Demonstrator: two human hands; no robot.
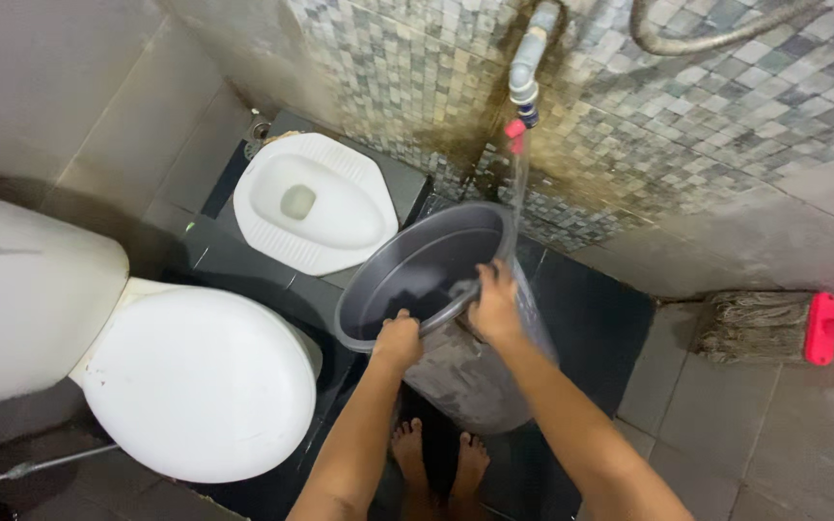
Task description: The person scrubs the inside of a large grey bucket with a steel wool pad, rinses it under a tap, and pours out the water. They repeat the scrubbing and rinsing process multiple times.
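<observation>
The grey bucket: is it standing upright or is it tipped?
Tipped. The grey bucket leans, its open mouth turned toward the squat toilet; the left hand and right hand grip its rim.

Grey plastic bucket point(436, 289) centre, tilted, mouth toward the mosaic-tiled wall point(687, 106) behind it. Grey pipe tap with red handle point(523, 87) on that wall, directly above the bucket's far rim. Left hand point(398, 340) on the near rim, right hand point(494, 307) on the rim just right of it. White ceramic squat pan point(311, 207) left-behind the bucket, set in the floor. White lidded sitting toilet point(200, 381) left-front. Red-headed string mop point(764, 326) on the floor, far right, by the wall. Bare feet point(441, 458) directly before the bucket.
</observation>
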